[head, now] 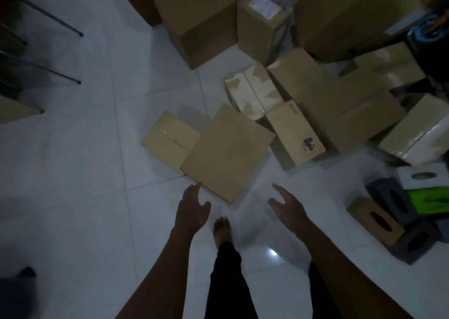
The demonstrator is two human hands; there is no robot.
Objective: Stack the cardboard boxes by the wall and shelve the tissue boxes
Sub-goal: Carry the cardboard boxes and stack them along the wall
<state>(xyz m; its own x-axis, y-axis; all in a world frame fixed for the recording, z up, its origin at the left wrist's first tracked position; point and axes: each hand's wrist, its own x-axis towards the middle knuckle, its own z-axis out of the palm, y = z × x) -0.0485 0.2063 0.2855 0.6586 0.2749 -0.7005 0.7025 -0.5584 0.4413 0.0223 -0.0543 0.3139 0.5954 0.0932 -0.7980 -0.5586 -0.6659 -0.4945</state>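
A square cardboard box (227, 152) sits on the white tiled floor just ahead of me, partly overlapping a smaller taped box (167, 137) to its left. My left hand (193, 207) reaches out with straight fingers, its tips at the square box's near left corner. My right hand (286, 204) is held out empty, a little short of the box's near right side. Several more cardboard boxes (199, 20) crowd the floor behind. Tissue boxes lie at the right: a brown one (375, 219), a dark grey one (391, 197), a green one (430, 201) and a white one (422, 176).
Thin metal chair legs (48, 15) stand at the upper left, with a cardboard corner (17, 111) at the left edge. My bare foot (221, 230) stands on the tiles between my arms. A dark object with a blue ring (427, 31) sits at the far right.
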